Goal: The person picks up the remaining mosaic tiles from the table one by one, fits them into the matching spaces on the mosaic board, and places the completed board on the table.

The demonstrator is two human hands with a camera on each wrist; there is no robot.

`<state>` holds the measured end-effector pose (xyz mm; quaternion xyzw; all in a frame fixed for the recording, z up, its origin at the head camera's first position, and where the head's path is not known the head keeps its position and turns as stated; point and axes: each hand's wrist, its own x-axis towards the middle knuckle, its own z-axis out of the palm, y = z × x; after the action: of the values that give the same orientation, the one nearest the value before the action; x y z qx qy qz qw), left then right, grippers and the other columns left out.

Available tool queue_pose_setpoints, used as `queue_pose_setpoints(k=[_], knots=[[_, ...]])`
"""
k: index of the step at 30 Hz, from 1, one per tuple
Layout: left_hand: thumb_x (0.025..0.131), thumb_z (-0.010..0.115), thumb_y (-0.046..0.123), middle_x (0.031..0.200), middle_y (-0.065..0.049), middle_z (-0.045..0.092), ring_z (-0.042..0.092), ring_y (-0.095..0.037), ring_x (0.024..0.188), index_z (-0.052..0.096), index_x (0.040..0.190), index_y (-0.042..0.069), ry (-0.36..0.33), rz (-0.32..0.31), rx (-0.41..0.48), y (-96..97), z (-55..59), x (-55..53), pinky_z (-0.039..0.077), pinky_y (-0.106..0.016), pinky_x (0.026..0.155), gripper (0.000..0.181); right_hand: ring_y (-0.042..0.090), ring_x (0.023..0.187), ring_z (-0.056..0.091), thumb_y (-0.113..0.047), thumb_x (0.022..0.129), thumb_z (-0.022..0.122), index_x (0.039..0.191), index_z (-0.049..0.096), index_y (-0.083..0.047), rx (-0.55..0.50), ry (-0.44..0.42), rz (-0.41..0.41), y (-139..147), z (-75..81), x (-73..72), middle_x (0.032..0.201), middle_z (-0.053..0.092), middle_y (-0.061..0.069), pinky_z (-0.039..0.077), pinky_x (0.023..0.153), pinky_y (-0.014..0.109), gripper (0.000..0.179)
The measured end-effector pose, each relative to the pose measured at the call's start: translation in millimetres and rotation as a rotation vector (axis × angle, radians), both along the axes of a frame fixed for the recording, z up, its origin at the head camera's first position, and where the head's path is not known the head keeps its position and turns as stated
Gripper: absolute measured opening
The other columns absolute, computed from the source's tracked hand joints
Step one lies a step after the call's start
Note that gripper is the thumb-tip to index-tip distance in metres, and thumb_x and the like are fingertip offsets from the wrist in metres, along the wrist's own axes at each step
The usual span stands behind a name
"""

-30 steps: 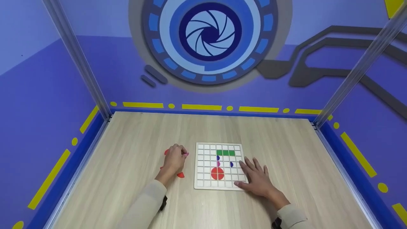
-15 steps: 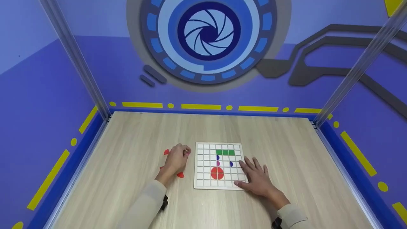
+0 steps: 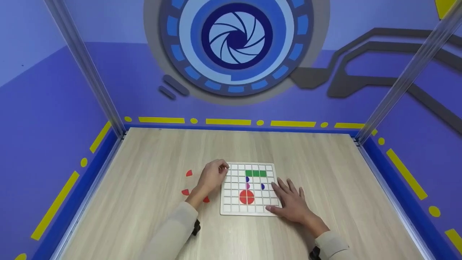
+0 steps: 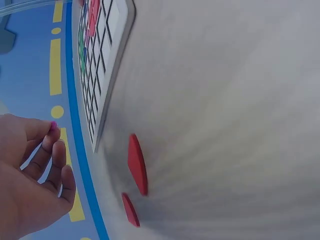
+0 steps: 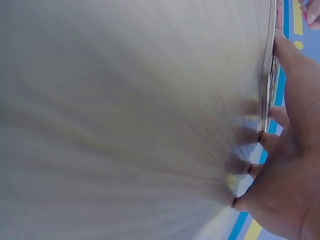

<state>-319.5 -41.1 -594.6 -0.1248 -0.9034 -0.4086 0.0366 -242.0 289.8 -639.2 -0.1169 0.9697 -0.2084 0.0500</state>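
My left hand [image 3: 213,176] hovers at the far left corner of a white gridded board [image 3: 231,208]. Between its thumb and index finger it pinches a small pink piece [image 4: 53,125], mostly covered by the fingertips. My right hand [image 3: 291,204] rests with spread fingers on the board's right edge and the table beside it. On the grid lie a green bar [image 3: 256,173], a red circle of quarter pieces [image 3: 247,197], a pink half-round piece [image 3: 248,186] and two dark blue half-round pieces, one [image 3: 247,179] above the pink and another [image 3: 263,186] farther right.
Left of the board, loose red quarter-round pieces lie on the wooden table [image 3: 151,159]: one farther back [image 3: 189,173], one nearer [image 3: 185,192], and one [image 3: 206,199] partly behind the left wrist. Blue walls [image 3: 231,108] enclose the table at the back and sides.
My left hand has moved right from beside the loose red pieces to the board's left edge, carrying the pink piece. The right hand has stayed in place.
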Motion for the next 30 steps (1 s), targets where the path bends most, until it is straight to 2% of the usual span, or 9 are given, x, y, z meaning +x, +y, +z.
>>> queue_pose_setpoints(k=[5,10,14,22,30], knots=[[0.106,0.066,0.013,0.099,0.004,0.064,0.058,-0.013,0.091,0.071,0.115,0.011,-0.05,-0.021,0.037,13.9,2.9,-2.6,0.051,-0.03,0.081,0.011,0.045,0.161,0.008,-0.076,0.088,0.067,0.165,0.039,-0.02,-0.008,0.009,0.002,-0.5,1.0,-0.6,0.174,0.025,0.01,0.001,0.118,0.078,0.1],[0.104,0.067,0.011,0.095,0.003,0.064,0.059,-0.011,0.087,0.07,0.111,0.008,-0.02,-0.076,0.068,26.2,2.3,-4.9,0.051,-0.027,0.078,0.009,0.047,0.16,0.012,-0.074,0.087,0.07,0.163,0.042,-0.018,0.007,0.036,0.001,-0.1,2.2,0.3,0.173,0.028,0.012,0.006,0.117,0.079,0.099],[0.103,0.068,0.01,0.093,0.004,0.064,0.059,-0.009,0.085,0.069,0.106,0.009,-0.01,-0.11,0.063,33.5,1.2,-5.3,0.051,-0.024,0.077,0.004,0.046,0.16,0.013,-0.074,0.087,0.07,0.163,0.043,-0.018,0.016,0.034,0.0,-0.8,2.3,1.0,0.172,0.029,0.012,0.007,0.116,0.08,0.098],[0.1,0.071,0.008,0.095,0.004,0.067,0.062,-0.009,0.088,0.069,0.104,0.012,-0.049,-0.147,0.079,50.0,7.1,-5.1,0.053,-0.026,0.08,0.006,0.047,0.16,0.012,-0.074,0.088,0.07,0.163,0.043,-0.018,-0.006,0.029,-0.001,-1.5,3.5,1.5,0.173,0.028,0.012,0.005,0.116,0.08,0.097],[0.101,0.072,0.009,0.094,0.004,0.069,0.062,-0.007,0.086,0.07,0.103,0.012,-0.106,-0.161,0.116,67.1,1.5,-7.4,0.053,-0.025,0.079,0.003,0.047,0.16,0.011,-0.075,0.088,0.069,0.164,0.042,-0.019,-0.006,0.025,0.005,-0.8,1.6,3.1,0.173,0.027,0.011,0.004,0.117,0.079,0.098]])
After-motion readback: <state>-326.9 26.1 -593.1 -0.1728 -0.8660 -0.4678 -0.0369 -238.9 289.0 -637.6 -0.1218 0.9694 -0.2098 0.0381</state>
